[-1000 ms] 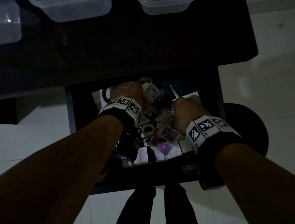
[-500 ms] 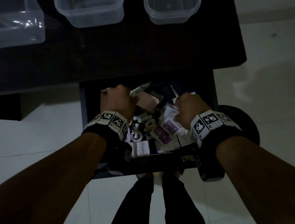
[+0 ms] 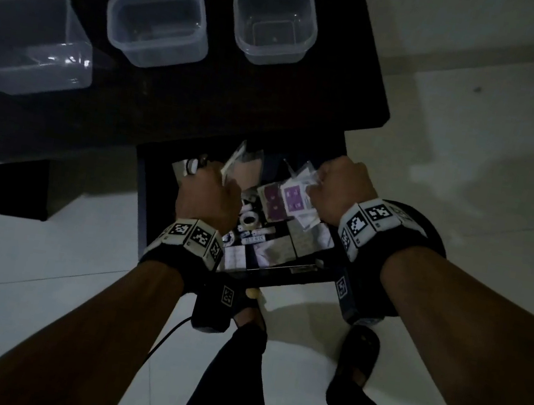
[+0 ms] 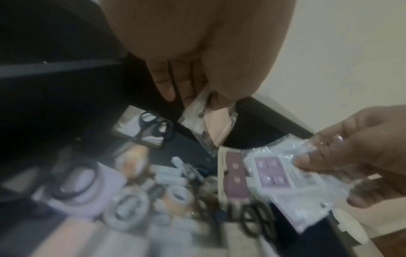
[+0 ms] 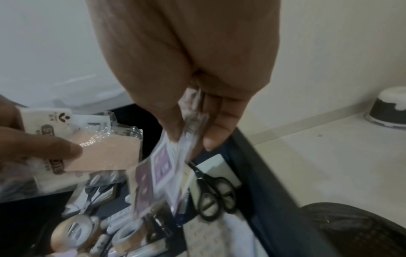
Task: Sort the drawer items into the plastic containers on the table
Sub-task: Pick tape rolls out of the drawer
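Below the dark table, the open drawer is full of tape rolls, scissors and packets. My left hand pinches a clear packet with a pink pad, held above the drawer's left side. My right hand pinches clear packets with purple cards, lifted over the drawer's right side. On the table stand three clear plastic containers: a large one at left, a middle one and a square one at right.
Black scissors lie in the drawer under my right hand; a second pair lies at the back. Tape rolls crowd the front. A dark round stool stands right of the drawer. My legs are below it on the white floor.
Both hands have risen from the drawer's contents, each lifting its packets. The view has tilted so all three containers now show.
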